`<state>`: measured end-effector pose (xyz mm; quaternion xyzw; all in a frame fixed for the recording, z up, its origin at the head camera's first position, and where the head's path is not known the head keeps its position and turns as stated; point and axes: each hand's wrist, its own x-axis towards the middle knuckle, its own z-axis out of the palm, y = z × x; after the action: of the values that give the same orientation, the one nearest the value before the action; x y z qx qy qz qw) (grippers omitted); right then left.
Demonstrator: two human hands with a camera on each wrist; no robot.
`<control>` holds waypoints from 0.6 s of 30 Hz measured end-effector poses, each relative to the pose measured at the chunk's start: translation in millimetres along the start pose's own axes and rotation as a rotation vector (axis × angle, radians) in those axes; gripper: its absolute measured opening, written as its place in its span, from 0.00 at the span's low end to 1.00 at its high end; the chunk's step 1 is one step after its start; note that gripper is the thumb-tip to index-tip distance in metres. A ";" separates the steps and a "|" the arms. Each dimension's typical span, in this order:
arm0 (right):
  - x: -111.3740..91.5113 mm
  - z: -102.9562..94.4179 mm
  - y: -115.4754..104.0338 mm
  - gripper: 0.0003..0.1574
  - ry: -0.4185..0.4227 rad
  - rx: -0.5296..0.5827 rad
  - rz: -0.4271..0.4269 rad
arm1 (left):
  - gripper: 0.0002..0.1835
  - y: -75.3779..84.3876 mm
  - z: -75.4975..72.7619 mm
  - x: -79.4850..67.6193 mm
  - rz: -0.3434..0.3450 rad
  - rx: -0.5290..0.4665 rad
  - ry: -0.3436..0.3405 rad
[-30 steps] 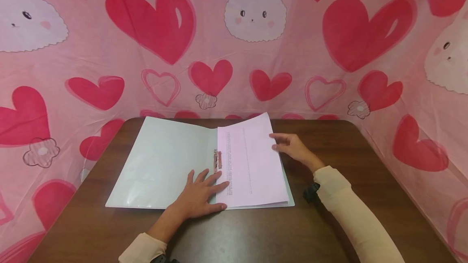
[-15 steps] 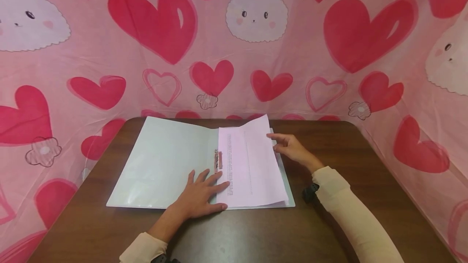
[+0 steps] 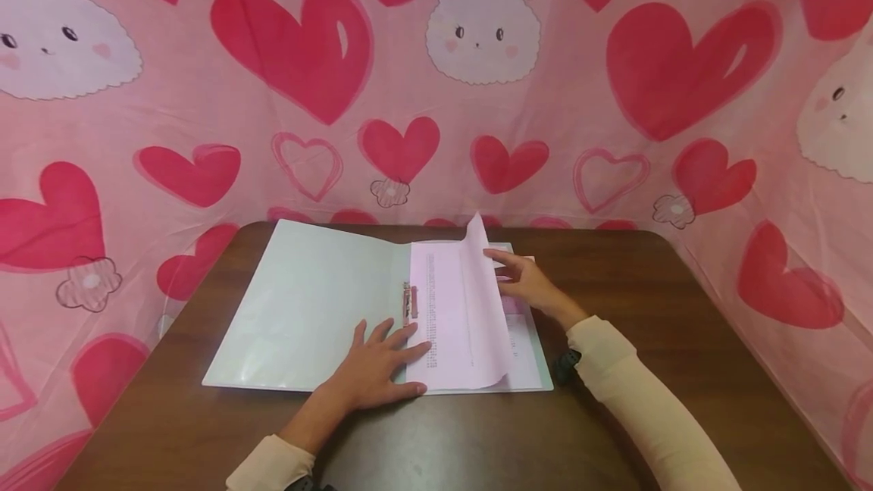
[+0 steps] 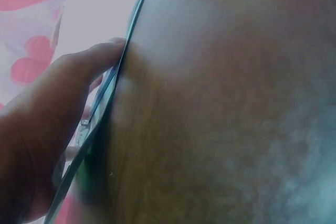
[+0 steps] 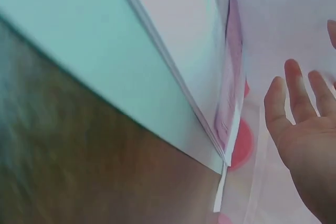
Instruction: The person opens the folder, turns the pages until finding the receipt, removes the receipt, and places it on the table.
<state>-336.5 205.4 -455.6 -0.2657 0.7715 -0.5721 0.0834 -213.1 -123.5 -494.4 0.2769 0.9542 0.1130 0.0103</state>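
A pale green folder [image 3: 307, 309] lies spread flat on the table, with a metal clip [image 3: 410, 303] along its spine. Its top printed pinkish sheet [image 3: 450, 317] curls up along the right side. My left hand [image 3: 371, 373] rests with spread fingers across the spine and the sheet's left margin; the left wrist view shows its thumb [image 4: 97, 59] at the folder's near edge. My right hand [image 3: 532, 286] touches the lifted sheet's right edge, and its fingers look extended in the right wrist view. Under that sheet, another page [image 3: 525, 358] with a pink patch [image 3: 511, 304] shows.
The folder lies on a dark brown wooden table [image 3: 436, 445]. Behind and beside the table hangs a pink cloth [image 3: 327, 195] printed with hearts and rabbits. Each wrist wears a dark band, such as the right band [image 3: 566, 364].
My right hand has moved left, bending the top sheet's right side up and leftward, which uncovers the page below. The left hand stays on the spine. The head view has shifted slightly.
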 end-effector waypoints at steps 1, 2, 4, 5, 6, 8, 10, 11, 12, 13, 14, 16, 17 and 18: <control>-0.6 1.4 0.9 0.45 -0.003 -0.001 -0.002 | 0.39 0.0 0.5 0.2 0.000 0.000 -0.002; -1.0 2.4 2.2 0.47 -0.004 0.007 -0.003 | 0.39 0.2 0.5 0.4 0.001 0.000 -0.002; -1.3 4.2 5.8 0.50 -0.008 0.032 -0.012 | 0.39 0.7 -0.1 0.6 0.003 -0.001 -0.003; -1.4 4.9 7.1 0.51 -0.009 0.050 -0.015 | 0.39 1.0 -0.5 0.5 0.002 -0.001 -0.005; -1.2 5.5 8.4 0.52 -0.013 0.075 -0.016 | 0.39 1.3 -0.9 0.5 0.002 -0.003 -0.005; -1.1 7.0 10.0 0.51 -0.017 0.122 -0.009 | 0.40 1.8 -2.0 0.3 0.001 -0.005 -0.007; -1.1 8.5 9.9 0.49 -0.026 0.173 0.015 | 0.40 2.1 -3.0 -0.1 0.000 -0.010 -0.010; -1.2 9.3 9.1 0.48 -0.034 0.197 0.032 | 0.40 2.3 -3.4 -0.3 0.000 -0.011 -0.011; -1.2 10.0 8.3 0.47 -0.043 0.218 0.044 | 0.40 2.3 -3.6 -0.4 -0.001 -0.013 -0.010; -1.8 10.7 7.2 0.46 -0.051 0.231 0.054 | 0.40 2.4 -3.8 -0.3 -0.001 -0.014 -0.011; -2.1 11.4 6.1 0.45 -0.059 0.245 0.067 | 0.39 2.5 -3.9 -0.2 -0.001 -0.013 -0.011; -2.5 12.8 4.2 0.45 -0.078 0.271 0.093 | 0.39 2.7 -3.7 0.0 0.000 -0.010 -0.008; -2.5 13.5 3.7 0.44 -0.088 0.284 0.105 | 0.39 2.6 -3.3 0.2 0.000 -0.007 -0.006; -2.7 14.3 3.1 0.44 -0.100 0.300 0.121 | 0.39 2.7 -2.8 0.3 0.001 -0.007 -0.003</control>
<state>-329.0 195.4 -463.8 -0.2316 0.6869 -0.6607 0.1948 -212.2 -121.7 -491.0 0.2775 0.9536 0.1161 0.0126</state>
